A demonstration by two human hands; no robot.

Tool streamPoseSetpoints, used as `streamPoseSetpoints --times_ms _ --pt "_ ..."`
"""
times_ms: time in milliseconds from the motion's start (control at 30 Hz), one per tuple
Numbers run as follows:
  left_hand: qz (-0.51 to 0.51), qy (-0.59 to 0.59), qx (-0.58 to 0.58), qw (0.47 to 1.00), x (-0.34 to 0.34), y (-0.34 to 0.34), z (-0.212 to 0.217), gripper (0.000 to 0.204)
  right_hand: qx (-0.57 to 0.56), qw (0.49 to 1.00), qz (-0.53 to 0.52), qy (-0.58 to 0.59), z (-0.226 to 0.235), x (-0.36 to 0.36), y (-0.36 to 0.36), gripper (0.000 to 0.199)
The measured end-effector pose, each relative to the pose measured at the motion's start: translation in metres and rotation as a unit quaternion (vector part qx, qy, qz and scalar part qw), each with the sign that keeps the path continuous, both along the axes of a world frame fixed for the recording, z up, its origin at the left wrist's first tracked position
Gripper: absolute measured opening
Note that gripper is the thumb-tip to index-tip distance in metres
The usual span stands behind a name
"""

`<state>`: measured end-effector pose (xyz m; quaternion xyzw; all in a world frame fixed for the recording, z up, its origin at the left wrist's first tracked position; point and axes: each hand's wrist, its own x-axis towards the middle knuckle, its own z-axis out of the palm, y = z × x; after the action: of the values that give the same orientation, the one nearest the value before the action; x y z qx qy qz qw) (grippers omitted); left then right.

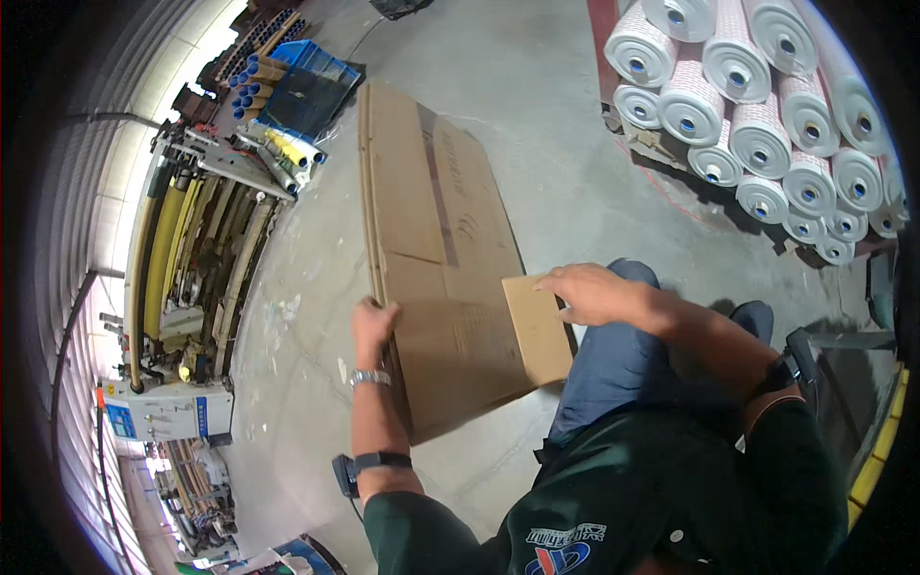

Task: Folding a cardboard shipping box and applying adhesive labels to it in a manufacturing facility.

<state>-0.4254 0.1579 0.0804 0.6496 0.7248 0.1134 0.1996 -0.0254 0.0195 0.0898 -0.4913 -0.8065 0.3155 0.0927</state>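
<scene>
A large flattened cardboard box (450, 220) stands on its edge in front of me, leaning slightly, with a dark strip of tape across its face. My left hand (374, 326) is closed round its left edge, thumb on top. At the box's near right corner is a smaller, lighter piece of cardboard (537, 331); whether it is a flap or a loose sheet I cannot tell. My right hand (589, 292) grips that piece's upper right corner between thumb and fingers. Some fingertips of both hands are hidden behind the cardboard.
White wrapped rolls (762, 144) are stacked at the far right. On the left stands a machine with long rollers (172, 259). Beyond it sit a blue crate (311, 86) and cardboard tubes (257, 84). Grey concrete floor (287, 383) surrounds the box.
</scene>
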Motion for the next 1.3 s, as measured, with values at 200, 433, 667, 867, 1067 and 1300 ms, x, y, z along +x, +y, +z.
streamPoseSetpoints --times_ms 200,433,667,867,1067,1300 --pt "0.001 -0.058 0.027 0.998 0.102 0.115 0.037 0.042 0.057 0.985 -0.113 0.119 -0.027 0.004 -0.028 0.069" --pt "-0.006 -0.198 0.007 0.980 0.248 0.179 0.021 0.039 0.076 0.953 -0.274 0.106 -0.038 0.006 -0.012 0.092" --pt "0.039 -0.322 -0.005 0.946 0.314 0.163 -0.055 0.041 0.160 0.865 -0.460 0.121 -0.098 0.080 0.010 0.077" --pt "0.068 -0.373 -0.059 0.924 0.386 0.084 -0.060 0.031 0.161 0.840 -0.510 0.091 -0.129 0.132 -0.014 0.069" --pt "0.026 -0.408 -0.123 0.904 0.413 0.019 -0.040 0.030 0.177 0.892 -0.410 0.073 -0.112 0.195 -0.076 0.056" --pt "-0.178 -0.435 -0.152 0.870 0.399 -0.080 -0.023 0.017 0.156 0.861 -0.455 0.166 -0.083 0.307 -0.228 0.044"
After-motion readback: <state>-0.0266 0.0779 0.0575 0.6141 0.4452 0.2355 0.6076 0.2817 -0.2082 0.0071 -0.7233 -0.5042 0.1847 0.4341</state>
